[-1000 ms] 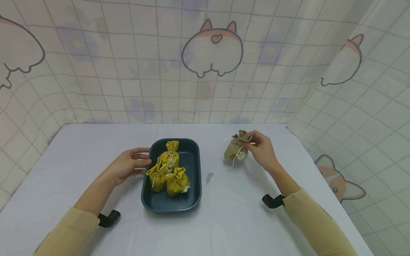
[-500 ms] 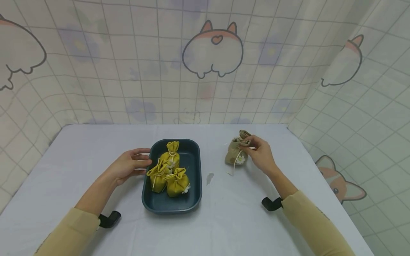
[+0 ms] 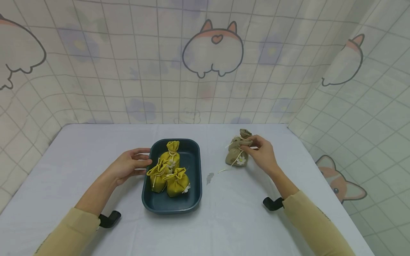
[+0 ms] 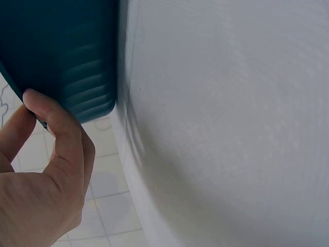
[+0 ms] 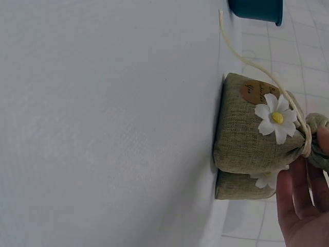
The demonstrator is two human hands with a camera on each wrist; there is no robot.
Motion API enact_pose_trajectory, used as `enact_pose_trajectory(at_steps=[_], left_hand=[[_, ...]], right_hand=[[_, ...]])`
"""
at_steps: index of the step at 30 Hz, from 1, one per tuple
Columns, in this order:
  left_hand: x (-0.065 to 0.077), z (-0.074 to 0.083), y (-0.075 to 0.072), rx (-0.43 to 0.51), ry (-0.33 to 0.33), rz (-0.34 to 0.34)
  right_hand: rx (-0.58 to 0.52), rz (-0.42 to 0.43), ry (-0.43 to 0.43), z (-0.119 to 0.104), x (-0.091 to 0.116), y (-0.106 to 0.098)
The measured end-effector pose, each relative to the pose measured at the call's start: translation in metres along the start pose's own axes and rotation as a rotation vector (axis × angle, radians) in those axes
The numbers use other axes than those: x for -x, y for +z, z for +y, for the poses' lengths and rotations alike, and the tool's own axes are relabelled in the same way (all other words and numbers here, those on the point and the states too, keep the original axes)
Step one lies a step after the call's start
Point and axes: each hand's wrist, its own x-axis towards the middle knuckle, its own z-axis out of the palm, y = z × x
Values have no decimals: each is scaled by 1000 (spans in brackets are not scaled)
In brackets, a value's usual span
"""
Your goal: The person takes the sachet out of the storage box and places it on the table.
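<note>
Front beige bag point(image 5: 247, 131), long axis upright, neck point(image 5: 307, 141) up, right hand point(image 3: 263, 153) pinching it, left hand point(image 3: 128, 164) gripping tray point(image 3: 173, 205)

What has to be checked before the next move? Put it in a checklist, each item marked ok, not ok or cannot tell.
1. Left hand at the tray: ok, fingers touch its left rim.
2. Right hand on the front linen bag: ok, it grips the tied neck.
3. Cord tucked away: not ok, one end trails loose toward the tray.
4. Second linen bag free of the front one: cannot tell, it is close behind and mostly hidden.
5. Space in the tray: ok, the right side is bare beside three yellow bags.
</note>
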Motion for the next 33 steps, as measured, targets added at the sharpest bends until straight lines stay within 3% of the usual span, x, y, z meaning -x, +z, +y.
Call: enact_pose_trajectory(at_steps=[17, 23, 27, 30, 33], left_hand=[[0, -1, 0, 7, -2, -3], [0, 0, 0, -1, -1, -2], [1, 2, 0, -1, -4, -2], [1, 2, 0, 0, -4, -3], [1, 2, 1, 0, -5, -1]], right_hand=[[-40, 73, -119, -22, -4, -4], [-82, 98, -221, -35, -5, 0], [-117, 63, -245, -67, 3, 2], [-110, 7, -215, -90, 9, 5], [-127, -64, -193, -96, 11, 9]])
